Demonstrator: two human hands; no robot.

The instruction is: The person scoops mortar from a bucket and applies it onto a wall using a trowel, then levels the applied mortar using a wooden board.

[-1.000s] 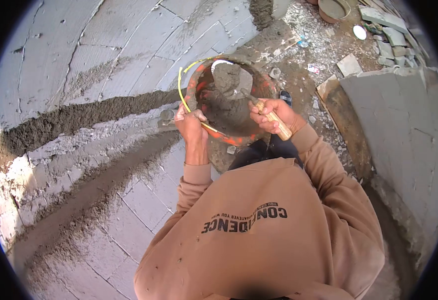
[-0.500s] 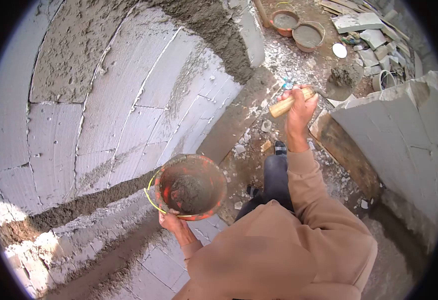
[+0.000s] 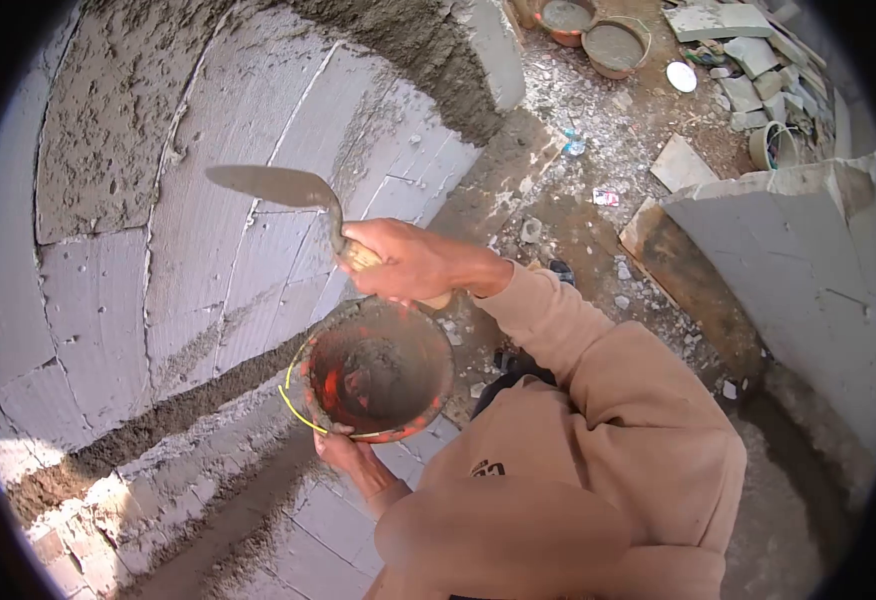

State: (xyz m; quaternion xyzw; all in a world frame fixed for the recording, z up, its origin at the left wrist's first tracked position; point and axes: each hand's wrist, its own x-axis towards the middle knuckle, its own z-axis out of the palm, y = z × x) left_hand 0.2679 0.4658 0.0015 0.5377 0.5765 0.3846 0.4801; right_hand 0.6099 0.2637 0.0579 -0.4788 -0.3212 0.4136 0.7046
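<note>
My right hand [image 3: 413, 262] is closed around the wooden handle of a trowel [image 3: 278, 187]. The trowel's grey blade points left in front of the block wall [image 3: 233, 190], above the bucket; no lump of mortar shows on its visible side. At the lower middle, my left hand [image 3: 348, 455] grips the near rim of an orange-red bucket [image 3: 436, 395], by its yellow wire handle. Grey wet mortar [image 3: 388, 375] lies inside the tilted bucket. Most fingers of my left hand are hidden beneath the rim.
Two more mortar buckets [image 3: 613, 47] stand at the top right, near a white round lid [image 3: 681, 77] and a pile of broken blocks [image 3: 753, 85]. A low block wall [image 3: 788, 245] rises at right. Rubble covers the floor [image 3: 558, 215]. Rough mortar [image 3: 128, 120] coats part of the left wall.
My right hand has swung the trowel from the right across to the left, over the bucket toward the wall. The mortar lump seen on its blade earlier no longer shows. My left hand still holds the bucket.
</note>
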